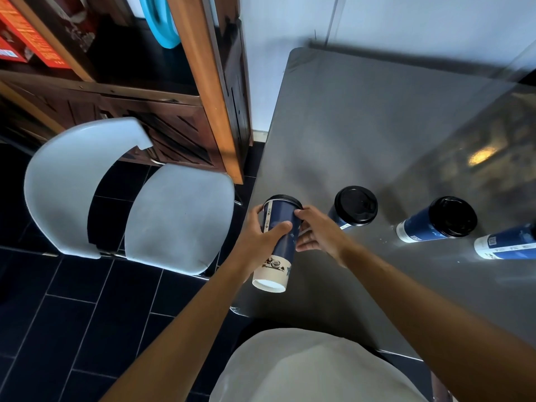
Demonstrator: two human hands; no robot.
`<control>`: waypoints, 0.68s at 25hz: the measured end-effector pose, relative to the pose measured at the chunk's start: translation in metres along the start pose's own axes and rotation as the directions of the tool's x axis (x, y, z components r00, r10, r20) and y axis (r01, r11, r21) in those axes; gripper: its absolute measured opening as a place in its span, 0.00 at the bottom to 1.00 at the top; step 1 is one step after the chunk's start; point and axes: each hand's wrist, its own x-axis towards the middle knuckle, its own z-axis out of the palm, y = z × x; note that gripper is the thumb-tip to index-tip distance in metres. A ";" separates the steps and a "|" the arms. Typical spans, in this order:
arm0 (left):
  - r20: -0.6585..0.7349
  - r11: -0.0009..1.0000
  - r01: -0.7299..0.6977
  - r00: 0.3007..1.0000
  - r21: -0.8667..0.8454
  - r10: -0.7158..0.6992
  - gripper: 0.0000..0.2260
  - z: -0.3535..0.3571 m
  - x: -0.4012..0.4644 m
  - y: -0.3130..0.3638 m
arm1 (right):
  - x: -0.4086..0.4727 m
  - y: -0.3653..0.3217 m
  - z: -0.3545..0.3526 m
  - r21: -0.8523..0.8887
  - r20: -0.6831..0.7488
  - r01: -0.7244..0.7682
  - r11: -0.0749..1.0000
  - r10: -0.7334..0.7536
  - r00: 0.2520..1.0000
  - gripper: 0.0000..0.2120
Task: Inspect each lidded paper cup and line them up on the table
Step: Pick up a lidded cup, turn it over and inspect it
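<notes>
both hands grip 1 cup [280, 240] above the table [362, 134] edge: left hand [261, 242] wrapped around its side, right hand [316, 232] pinching near the lid; 3 cups [352, 208] stand beside.

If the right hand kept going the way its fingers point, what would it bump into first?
The right hand already touches the held cup, its fingers pointing left at it. So it would push that cup first, probably against the left hand gripping the other side.

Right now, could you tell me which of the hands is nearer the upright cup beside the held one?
Right. The right hand is just beside the upright cup; the left hand is beyond the held cup.
</notes>
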 end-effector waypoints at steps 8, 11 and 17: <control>0.017 0.997 0.065 0.998 -0.032 -0.065 0.35 0.000 0.000 -0.003 | 0.000 0.003 0.006 -0.012 -0.014 -0.012 1.000 0.012 1.000 0.14; 0.016 0.996 0.037 0.999 -0.077 -0.036 0.47 -0.002 -0.001 -0.010 | 0.000 0.003 0.007 -0.030 -0.034 0.105 0.994 -0.106 0.994 0.16; -0.045 0.984 -0.117 0.993 -0.131 0.112 0.36 0.002 0.004 -0.034 | -0.005 0.013 0.000 -0.105 0.000 0.322 0.941 -0.324 0.946 0.24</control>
